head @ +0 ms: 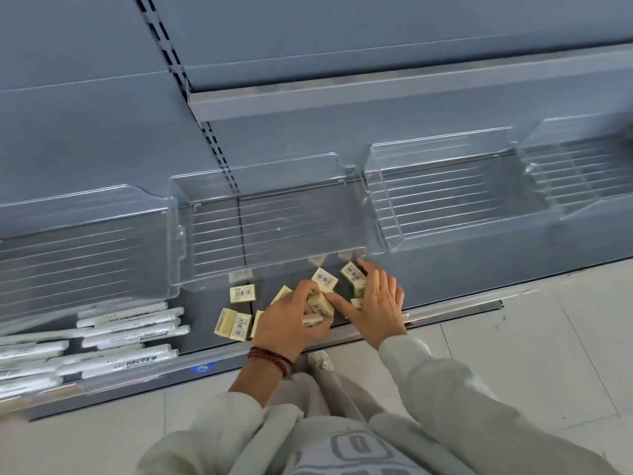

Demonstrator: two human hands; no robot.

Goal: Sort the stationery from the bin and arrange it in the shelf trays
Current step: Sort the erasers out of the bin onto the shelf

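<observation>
**A:** Where are the cream packs?

**B:** The cream packs point(243, 293), small blocks with barcode labels, lie scattered on the grey shelf point(202, 303). They sit close to its front edge, below the front lip of the middle clear tray point(267, 214). Some lie flat with the label up, and two stand side by side nearer the front edge.

**A:** And the hands?

**B:** The left hand point(291, 323) is curled round a few of the packs, its fingers point(310, 289) bent over one and the thumb under another. The right hand point(376, 303) is just beside it with its fingers point(368, 269) spread and fairly straight. It rests on the packs nearest the tray's right corner and grips nothing.

**A:** Do the hands touch?

**B:** The right forefinger points towards the pack in the left hand, but I cannot tell whether it touches.

**A:** What else is there?

**B:** Long white packets point(130, 323) lie in rows towards the shelf's left end. Three more clear trays hang in the same row, one to the left point(85, 234) and two to the right point(445, 200). A beaded bracelet point(270, 359) circles the left wrist, and a pale sleeve point(428, 371) covers the right arm. A shoe point(320, 359) stands on the tiled floor point(513, 337) by the shelf's front edge.
</observation>
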